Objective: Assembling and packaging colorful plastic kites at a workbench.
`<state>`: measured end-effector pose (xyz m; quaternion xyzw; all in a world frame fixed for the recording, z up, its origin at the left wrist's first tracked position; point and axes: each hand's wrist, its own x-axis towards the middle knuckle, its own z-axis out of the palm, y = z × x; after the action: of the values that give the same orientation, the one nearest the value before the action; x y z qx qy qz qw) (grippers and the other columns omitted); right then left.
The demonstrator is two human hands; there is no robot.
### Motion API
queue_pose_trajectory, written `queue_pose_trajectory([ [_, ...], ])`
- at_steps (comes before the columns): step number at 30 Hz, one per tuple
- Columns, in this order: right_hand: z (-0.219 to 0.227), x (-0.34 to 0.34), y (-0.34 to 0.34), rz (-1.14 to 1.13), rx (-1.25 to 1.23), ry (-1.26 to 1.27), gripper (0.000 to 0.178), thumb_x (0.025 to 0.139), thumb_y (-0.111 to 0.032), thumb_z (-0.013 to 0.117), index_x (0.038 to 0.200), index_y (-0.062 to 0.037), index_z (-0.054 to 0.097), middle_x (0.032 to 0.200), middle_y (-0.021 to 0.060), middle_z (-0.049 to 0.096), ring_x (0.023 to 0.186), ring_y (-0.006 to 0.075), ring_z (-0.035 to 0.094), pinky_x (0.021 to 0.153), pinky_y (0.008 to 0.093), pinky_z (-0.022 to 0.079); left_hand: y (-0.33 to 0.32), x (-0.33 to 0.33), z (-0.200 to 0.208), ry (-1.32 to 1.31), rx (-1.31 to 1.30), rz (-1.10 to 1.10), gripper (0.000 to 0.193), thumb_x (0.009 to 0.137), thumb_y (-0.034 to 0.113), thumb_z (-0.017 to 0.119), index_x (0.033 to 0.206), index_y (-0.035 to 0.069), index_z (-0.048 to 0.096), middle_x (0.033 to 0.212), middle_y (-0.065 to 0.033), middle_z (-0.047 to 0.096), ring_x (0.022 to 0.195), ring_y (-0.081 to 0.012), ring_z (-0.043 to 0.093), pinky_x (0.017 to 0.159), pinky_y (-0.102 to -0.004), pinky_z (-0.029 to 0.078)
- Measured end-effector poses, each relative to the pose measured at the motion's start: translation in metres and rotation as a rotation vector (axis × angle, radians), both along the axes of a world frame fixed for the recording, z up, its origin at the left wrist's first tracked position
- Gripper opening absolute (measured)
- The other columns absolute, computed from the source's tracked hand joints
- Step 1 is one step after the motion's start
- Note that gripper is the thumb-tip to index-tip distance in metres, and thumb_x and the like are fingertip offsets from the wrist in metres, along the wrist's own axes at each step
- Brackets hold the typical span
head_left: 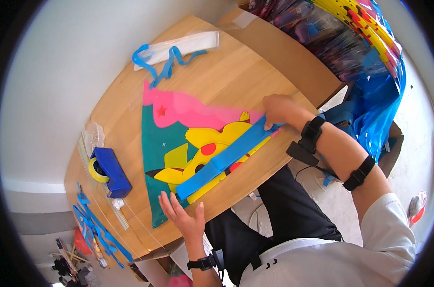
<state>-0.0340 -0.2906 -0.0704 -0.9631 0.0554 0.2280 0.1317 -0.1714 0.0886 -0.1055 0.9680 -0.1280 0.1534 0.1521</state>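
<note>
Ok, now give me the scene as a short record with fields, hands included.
Table: wooden
Sheet: printed in teal, pink and yellow
Strip: blue, lying across the sheet
Left hand: open, near the strip's left end
Right hand: at the strip's right end; grip unclear
Tape dispenser: blue, left of the sheet

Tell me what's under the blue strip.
Under the blue strip lies the triangular printed sheet; its yellow figure shows on both sides of the strip. The print directly beneath is covered and can't be seen.
</note>
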Motion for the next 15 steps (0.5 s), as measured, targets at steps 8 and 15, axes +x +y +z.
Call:
queue_pose_trajectory([
  [8,0.003,-0.013,0.007,0.042,-0.033,-0.157,0.04,0.063,-0.025,0.085,0.093,-0.0042,0.072,0.094,0.0153,0.072,0.092,0.0332,0.069,0.074,0.043,0.056,-0.173,0.105,0.006,0.475,-0.659,-0.557,0.019,0.089,0.005,0.057,0.106,-0.001,0.065,0.092,-0.0142,0.065,0.085,-0.0223,0.065,0.077,-0.0354,0.053],
  [15,-0.003,-0.043,0.009,0.004,-0.035,-0.285,0.026,0.068,-0.022,0.076,0.085,-0.0028,0.07,0.086,0.018,0.069,0.085,0.0353,0.069,0.071,0.0446,0.055,-0.211,0.134,-0.004,1.156,-0.758,-0.253,0.024,0.097,0.017,0.054,0.103,-0.002,0.068,0.079,-0.0065,0.065,0.067,-0.014,0.063,0.058,-0.0262,0.049],
])
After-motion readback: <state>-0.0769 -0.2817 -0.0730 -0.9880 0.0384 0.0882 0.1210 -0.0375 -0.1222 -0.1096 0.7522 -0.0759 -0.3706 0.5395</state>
